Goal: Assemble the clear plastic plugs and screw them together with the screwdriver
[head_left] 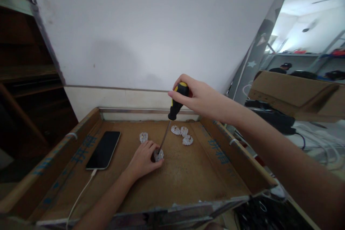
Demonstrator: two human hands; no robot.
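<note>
My right hand (201, 97) is wrapped round the black and yellow handle of a screwdriver (175, 106), which stands tilted with its tip down. The tip rests on a small clear plastic part (158, 155) that my left hand (143, 161) pinches against the cardboard tray floor (183, 176). Three more clear parts (182, 134) lie just behind and to the right of the tip. One further clear part (143, 137) lies behind my left hand.
A black phone (104, 150) lies face up at the tray's left, a white cable (81, 196) running from it toward me. Raised cardboard walls (234, 154) edge the tray. A white wall stands behind; boxes and cables lie at the right.
</note>
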